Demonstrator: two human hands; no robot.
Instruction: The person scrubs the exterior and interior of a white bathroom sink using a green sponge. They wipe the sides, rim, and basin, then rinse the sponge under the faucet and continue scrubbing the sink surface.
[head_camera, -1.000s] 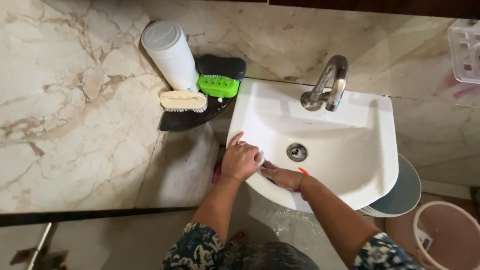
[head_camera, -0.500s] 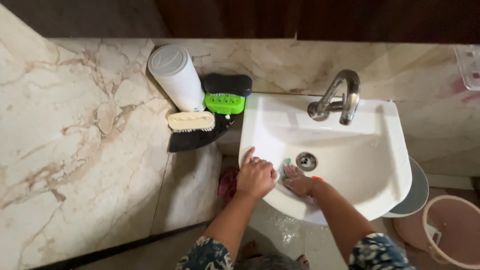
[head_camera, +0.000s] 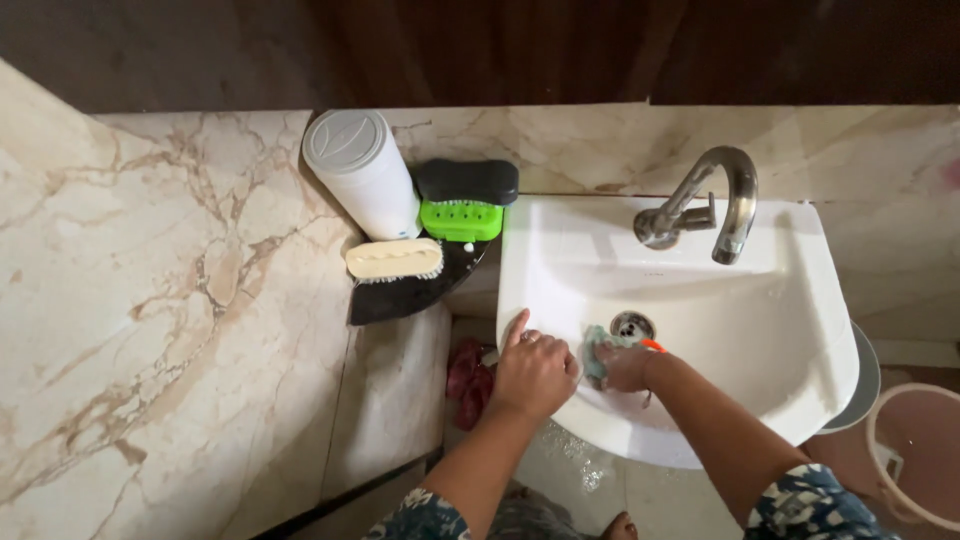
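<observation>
White basin (head_camera: 760, 330) against marble wall; left hand (head_camera: 533, 372) lies flat and open on its front rim, forefinger extended, while right hand (head_camera: 625, 368) presses a gripped pale green scrub pad (head_camera: 597, 347) inside the bowl beside the drain (head_camera: 631, 325).

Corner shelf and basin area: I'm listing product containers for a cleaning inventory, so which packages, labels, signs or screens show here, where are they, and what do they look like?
White cylindrical plastic container: stands on the dark corner shelf left of the white ceramic basin, leaning toward the corner; pale grey round lid with an embossed mark, plain white body.
No other labels, signs or screens can be seen.
</observation>
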